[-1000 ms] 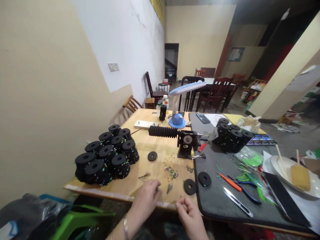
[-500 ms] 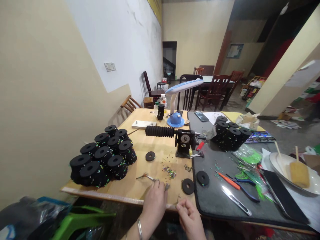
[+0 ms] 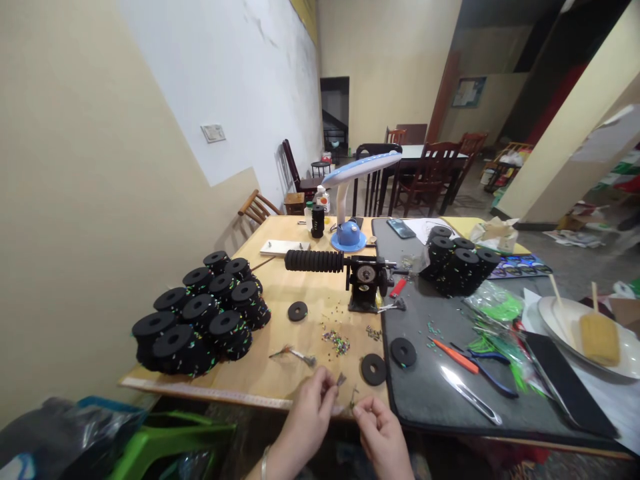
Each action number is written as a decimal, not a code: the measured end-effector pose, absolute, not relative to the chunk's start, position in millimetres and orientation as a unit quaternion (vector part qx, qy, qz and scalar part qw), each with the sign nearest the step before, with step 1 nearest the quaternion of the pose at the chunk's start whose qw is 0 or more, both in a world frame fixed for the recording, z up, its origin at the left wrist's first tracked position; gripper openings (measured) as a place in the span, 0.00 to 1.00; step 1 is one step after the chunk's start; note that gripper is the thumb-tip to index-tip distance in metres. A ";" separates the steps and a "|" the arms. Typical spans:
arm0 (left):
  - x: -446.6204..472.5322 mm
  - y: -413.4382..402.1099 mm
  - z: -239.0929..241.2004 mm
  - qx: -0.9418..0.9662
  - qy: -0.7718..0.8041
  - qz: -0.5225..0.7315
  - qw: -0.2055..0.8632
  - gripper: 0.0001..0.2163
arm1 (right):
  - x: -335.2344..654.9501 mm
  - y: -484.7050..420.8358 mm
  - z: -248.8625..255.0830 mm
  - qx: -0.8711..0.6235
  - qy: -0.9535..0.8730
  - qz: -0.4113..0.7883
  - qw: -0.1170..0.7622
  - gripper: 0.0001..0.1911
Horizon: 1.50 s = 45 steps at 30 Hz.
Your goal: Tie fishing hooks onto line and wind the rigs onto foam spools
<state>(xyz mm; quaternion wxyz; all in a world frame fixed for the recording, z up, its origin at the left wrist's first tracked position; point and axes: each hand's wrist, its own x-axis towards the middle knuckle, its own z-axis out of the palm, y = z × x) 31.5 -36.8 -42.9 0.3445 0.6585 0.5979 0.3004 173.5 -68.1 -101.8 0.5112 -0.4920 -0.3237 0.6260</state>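
Note:
My left hand [image 3: 316, 405] is closed at the table's front edge, thumb and fingers pinching a small piece with a grey, flared tip [image 3: 341, 379]. Just to its right, my right hand [image 3: 381, 427] has its fingertips pressed together on a tiny thin piece [image 3: 353, 398], too small to name. Beyond my left hand lies a thin bundle of strands [image 3: 295, 355] with a pale, flared end. A black foam ring [image 3: 373, 369] rests beyond my right hand. Small coloured beads [image 3: 337, 343] are scattered further back on the wood.
Stacked black foam spools [image 3: 200, 308] fill the left side; more spools [image 3: 465, 257] stand back right. A black hand-cranked winder [image 3: 366, 277] holds a ribbed roll near a blue lamp [image 3: 349, 235]. Pliers [image 3: 493, 373], a silver cutter [image 3: 470, 393] and a plate [image 3: 557, 313] lie right.
My left hand has come away from the strand bundle, whose pale end now shows. The grey-tipped piece has shifted slightly right with it. The view has moved a little.

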 end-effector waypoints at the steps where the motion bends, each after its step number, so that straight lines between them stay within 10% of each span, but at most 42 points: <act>1: 31.2 -38.9 -43.7 0.618 0.581 0.338 0.407 0.05 | 172.6 -68.3 -101.0 -0.491 -0.325 0.626 0.511 0.30; 8: 29.8 -55.2 -55.4 0.390 0.515 0.418 0.639 0.20 | 165.0 -70.3 -99.1 -0.495 -0.327 0.622 0.510 0.31; 34: 38.8 -68.7 -51.9 0.477 0.540 0.431 0.543 0.11 | 168.2 -70.9 -84.2 -0.532 -0.479 0.515 0.472 0.25; 45: 37.5 -71.4 -50.4 0.316 0.496 0.434 0.683 0.19 | 162.2 -70.8 -83.8 -0.484 -0.331 0.639 0.498 0.29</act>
